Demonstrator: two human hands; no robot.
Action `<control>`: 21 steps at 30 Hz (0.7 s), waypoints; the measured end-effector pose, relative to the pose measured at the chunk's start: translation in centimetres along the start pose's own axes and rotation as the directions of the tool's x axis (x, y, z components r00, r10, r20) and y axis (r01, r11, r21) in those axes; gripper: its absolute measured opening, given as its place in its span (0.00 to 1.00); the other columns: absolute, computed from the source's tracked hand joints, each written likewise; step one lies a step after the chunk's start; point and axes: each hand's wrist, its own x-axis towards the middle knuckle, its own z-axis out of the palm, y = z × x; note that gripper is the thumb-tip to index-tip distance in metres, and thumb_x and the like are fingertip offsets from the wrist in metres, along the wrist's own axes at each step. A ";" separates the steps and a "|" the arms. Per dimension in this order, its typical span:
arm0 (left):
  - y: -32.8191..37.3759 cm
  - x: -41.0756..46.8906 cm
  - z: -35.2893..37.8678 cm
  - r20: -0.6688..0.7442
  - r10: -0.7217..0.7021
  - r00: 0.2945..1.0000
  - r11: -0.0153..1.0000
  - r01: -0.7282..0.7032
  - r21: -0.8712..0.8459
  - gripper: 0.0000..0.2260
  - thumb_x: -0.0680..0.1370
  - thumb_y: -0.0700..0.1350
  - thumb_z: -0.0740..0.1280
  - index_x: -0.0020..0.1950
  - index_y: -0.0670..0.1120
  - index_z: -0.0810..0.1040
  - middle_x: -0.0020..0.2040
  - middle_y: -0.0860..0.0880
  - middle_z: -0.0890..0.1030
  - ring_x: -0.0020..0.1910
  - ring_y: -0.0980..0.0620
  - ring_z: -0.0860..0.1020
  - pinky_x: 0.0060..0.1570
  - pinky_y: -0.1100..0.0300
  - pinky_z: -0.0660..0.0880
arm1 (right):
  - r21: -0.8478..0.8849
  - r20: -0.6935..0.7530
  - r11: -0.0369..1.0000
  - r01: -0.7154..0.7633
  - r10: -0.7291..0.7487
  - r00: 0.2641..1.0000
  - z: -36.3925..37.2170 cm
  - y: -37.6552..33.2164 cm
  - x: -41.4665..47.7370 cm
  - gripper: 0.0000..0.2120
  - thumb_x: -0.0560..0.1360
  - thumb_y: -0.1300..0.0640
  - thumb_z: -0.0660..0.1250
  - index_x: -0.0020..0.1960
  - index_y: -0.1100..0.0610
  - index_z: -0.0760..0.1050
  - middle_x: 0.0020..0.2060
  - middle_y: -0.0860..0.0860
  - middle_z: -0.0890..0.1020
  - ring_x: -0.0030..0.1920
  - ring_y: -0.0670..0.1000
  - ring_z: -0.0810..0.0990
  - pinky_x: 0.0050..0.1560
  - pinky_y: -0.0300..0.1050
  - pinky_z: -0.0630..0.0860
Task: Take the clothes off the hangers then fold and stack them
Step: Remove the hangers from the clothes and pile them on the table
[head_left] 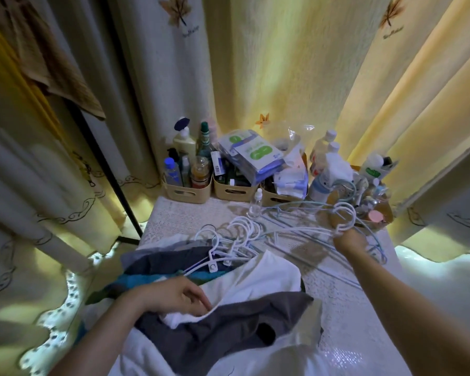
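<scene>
My right hand (347,240) is stretched out to the far right of the table (342,299), fingers closed round the necks of a few empty white hangers (343,216) whose hooks stick up past my knuckles. My left hand (171,294) lies near me on the clothes pile, fingers curled down onto the edge of a white garment (258,275); I cannot tell whether they pinch it or only press. A grey garment (228,324) lies over it. More loaded hangers (228,240) lie just beyond. Beige baskets (186,192) line the far edge.

Bottle-filled beige bins (186,189) stand before yellow curtains (288,77).
</scene>
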 end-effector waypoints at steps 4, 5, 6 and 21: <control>1.2 -0.1 1.9 0.250 -0.061 0.966 0.996 0.043 0.074 0.13 0.76 0.45 0.69 0.60 0.48 0.80 0.34 0.66 0.79 0.36 0.71 0.74 0.41 0.76 0.68 | 0.176 -0.133 0.984 -0.035 0.059 0.989 0.6 -1.9 -2.4 0.19 0.78 0.59 0.61 0.67 0.65 0.67 0.67 0.64 0.69 0.65 0.62 0.68 0.64 0.54 0.68; 1.4 0.2 2.4 0.293 -0.096 0.951 0.994 0.074 0.085 0.13 0.76 0.45 0.69 0.61 0.47 0.79 0.34 0.67 0.79 0.35 0.72 0.74 0.39 0.78 0.67 | 0.245 -0.153 0.964 0.105 -0.069 0.986 0.9 -2.7 -3.5 0.17 0.77 0.61 0.62 0.65 0.65 0.69 0.64 0.65 0.72 0.59 0.61 0.72 0.56 0.52 0.72; 1.5 0.5 2.9 0.325 -0.122 0.938 0.990 0.093 0.105 0.13 0.76 0.45 0.69 0.61 0.47 0.79 0.34 0.66 0.80 0.35 0.72 0.75 0.39 0.78 0.67 | 0.307 -0.134 0.911 0.275 -0.245 0.960 1.2 -3.5 -4.8 0.13 0.77 0.62 0.62 0.61 0.64 0.72 0.58 0.64 0.76 0.52 0.59 0.75 0.48 0.48 0.73; -4.3 2.1 1.7 -0.641 -0.144 0.754 0.904 0.363 0.225 0.16 0.75 0.45 0.69 0.61 0.47 0.73 0.57 0.48 0.73 0.59 0.47 0.72 0.59 0.55 0.71 | 0.235 0.857 0.662 0.711 -0.487 0.170 5.1 -2.6 -17.7 0.13 0.73 0.61 0.72 0.57 0.59 0.79 0.36 0.39 0.79 0.33 0.32 0.75 0.37 0.24 0.69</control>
